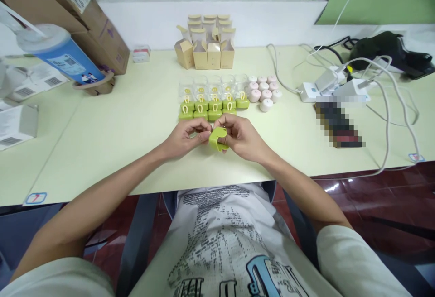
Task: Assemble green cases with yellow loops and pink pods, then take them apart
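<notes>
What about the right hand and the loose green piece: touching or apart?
Touching. The head view shows the right hand with fingers wrapped around the green piece, while the left hand pinches its other edge.

Brightness: bright and even; the pale table (118, 129) is well exposed.
Source: diffuse light from above, no hard beam.
Shadows: soft and thin under the left hand (185, 136) and right hand (243, 136); deep dark below the table edge.
Glare: white glints on the glossy red floor (335, 186), lower right.
Focus: sharpest at centre, where the green piece (217, 137) reads crisp.
Blur: the blue bottle (64, 57), upper left, is soft; a pixelated block (340, 122) sits centre right.
Distortion: wide-angle bowing of table edges, stretched corners.
</notes>
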Tool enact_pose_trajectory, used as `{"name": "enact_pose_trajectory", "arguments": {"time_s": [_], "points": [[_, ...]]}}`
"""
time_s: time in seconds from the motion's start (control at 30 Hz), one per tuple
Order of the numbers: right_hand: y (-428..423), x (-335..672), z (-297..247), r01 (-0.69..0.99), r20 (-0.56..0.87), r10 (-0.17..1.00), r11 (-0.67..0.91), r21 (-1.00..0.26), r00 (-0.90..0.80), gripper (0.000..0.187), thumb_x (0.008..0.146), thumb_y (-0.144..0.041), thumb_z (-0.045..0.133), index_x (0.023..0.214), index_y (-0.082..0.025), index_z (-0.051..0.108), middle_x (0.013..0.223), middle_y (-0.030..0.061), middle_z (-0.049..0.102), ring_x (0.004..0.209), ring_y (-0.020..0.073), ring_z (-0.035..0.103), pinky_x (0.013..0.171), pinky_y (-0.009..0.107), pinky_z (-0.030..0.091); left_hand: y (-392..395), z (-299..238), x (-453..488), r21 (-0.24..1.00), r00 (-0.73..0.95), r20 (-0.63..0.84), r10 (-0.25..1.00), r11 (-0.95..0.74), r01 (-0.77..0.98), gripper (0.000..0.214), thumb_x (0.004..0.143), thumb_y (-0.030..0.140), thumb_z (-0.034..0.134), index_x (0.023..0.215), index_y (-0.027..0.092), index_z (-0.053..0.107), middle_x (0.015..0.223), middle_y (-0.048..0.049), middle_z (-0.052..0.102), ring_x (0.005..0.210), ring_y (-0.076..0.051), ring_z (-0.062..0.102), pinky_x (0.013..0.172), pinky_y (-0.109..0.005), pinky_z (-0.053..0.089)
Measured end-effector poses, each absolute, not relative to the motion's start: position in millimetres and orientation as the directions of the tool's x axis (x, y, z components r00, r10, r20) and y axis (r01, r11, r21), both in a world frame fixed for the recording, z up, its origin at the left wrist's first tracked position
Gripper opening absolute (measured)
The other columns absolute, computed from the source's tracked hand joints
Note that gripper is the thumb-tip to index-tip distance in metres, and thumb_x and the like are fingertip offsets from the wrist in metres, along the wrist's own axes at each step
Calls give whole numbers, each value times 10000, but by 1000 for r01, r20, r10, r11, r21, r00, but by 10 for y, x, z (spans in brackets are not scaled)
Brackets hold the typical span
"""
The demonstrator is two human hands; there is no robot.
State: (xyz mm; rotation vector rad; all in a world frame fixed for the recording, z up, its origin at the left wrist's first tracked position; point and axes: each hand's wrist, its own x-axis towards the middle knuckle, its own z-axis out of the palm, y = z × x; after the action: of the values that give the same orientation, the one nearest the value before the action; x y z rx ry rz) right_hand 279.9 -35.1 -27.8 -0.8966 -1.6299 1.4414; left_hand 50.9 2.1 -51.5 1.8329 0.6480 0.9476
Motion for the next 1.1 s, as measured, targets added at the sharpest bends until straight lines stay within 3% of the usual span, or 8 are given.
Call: {"name": "enact_pose_trajectory", "arguments": {"time_s": [0.2, 0.37, 0.43, 0.67, 0.8, 0.97, 1.1], "points": [[-326, 2769, -324, -129, 121, 894, 72, -989, -432, 443, 837, -463, 969, 1039, -230, 651, 816, -23, 710, 646, 163, 695, 526, 287, 591, 9, -543, 512, 930, 537, 300, 788, -367, 19, 464, 994, 648, 840, 960, 198, 730, 771, -20, 752, 682, -146, 714, 655, -242, 571], [-340, 2791, -269, -171, 158, 892, 92, -981, -423, 484, 890, -530, 958, 1182, -238, 705, 1144, 36, 749, 752, 178, 810, 604, 321, 690, 43, -533, 507, 937, 517, 306, 800, -350, -14, 480, 984, 666, 844, 978, 204, 717, 767, -18, 763, 657, -143, 708, 625, -242, 571], [-344, 2800, -251, -173, 148, 883, 77, -982, -445, 485, 884, -508, 971, 1196, -242, 712, 1185, 33, 736, 762, 182, 830, 661, 348, 728, 46, -538, 502, 941, 503, 303, 809, -339, -23, 484, 961, 664, 870, 977, 205, 720, 749, -6, 748, 640, -135, 689, 616, -237, 565], [-336, 2800, -271, -151, 100, 896, 37, -988, -433, 501, 777, -429, 1045, 1081, -228, 700, 991, -11, 762, 693, 171, 798, 584, 301, 693, 6, -540, 521, 944, 501, 284, 817, -329, 1, 497, 1004, 689, 806, 980, 204, 699, 764, -13, 736, 639, -131, 675, 598, -231, 554], [-348, 2785, -281, -134, 87, 898, 32, -990, -432, 477, 772, -412, 1045, 1054, -236, 703, 923, -24, 748, 708, 165, 772, 629, 323, 713, 4, -546, 523, 936, 517, 294, 804, -351, 11, 504, 1014, 696, 787, 972, 200, 710, 799, -27, 754, 661, -133, 695, 610, -233, 571], [-327, 2814, -241, -132, 138, 910, 93, -987, -392, 416, 805, -420, 1006, 1067, -239, 738, 1047, 2, 755, 745, 163, 777, 662, 344, 723, 2, -568, 505, 908, 477, 334, 813, -414, 69, 459, 1071, 669, 722, 1078, 212, 764, 784, -22, 781, 649, -144, 715, 609, -252, 574], [-291, 3103, -99, 9, 276, 945, 282, -959, -177, 319, 902, -418, 902, 1151, -253, 790, 1184, 45, 787, 866, 188, 795, 760, 377, 735, 0, -546, 490, 765, 304, 520, 798, -593, 249, 295, 1121, 496, 692, 1158, 228, 811, 902, -33, 813, 800, -160, 755, 753, -294, 611]]}}
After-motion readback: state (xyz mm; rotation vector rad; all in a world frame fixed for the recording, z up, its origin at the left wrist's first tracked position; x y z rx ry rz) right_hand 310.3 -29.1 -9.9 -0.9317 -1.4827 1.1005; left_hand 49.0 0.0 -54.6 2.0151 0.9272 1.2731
